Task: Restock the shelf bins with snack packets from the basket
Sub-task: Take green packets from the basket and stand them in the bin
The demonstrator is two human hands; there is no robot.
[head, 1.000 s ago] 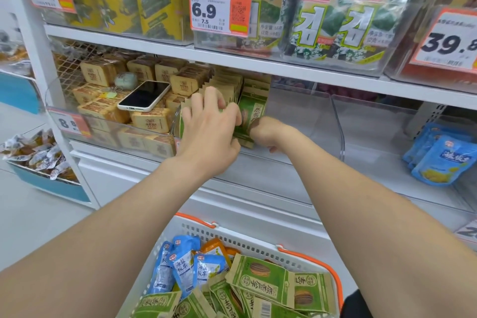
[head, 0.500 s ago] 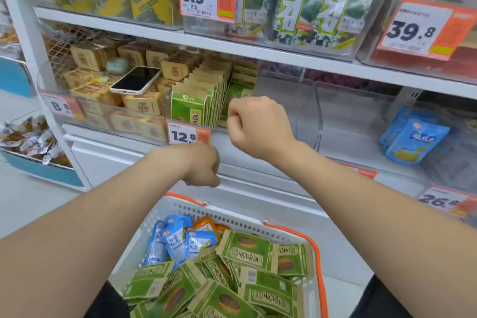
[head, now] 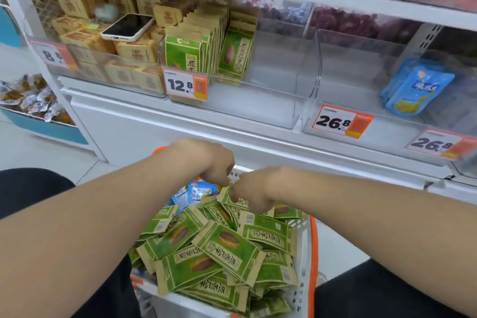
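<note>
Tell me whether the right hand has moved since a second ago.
Yes. The right hand dropped from the bin at the 12.8 price tag to below it, onto green packets in the basket.

Phone (head: 128,26) atop tan packets (head: 136,50)

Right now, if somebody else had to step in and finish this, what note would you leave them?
Left hand: curled over the basket, grip unclear.
Right hand: pinching one green packet at the heap's far edge.
Basket: heaped with green packets, a few blue packets at the back.
Done: a row of packets stands in the 12.8 bin, left side.
Left: fill the bin's bare right half.
</note>
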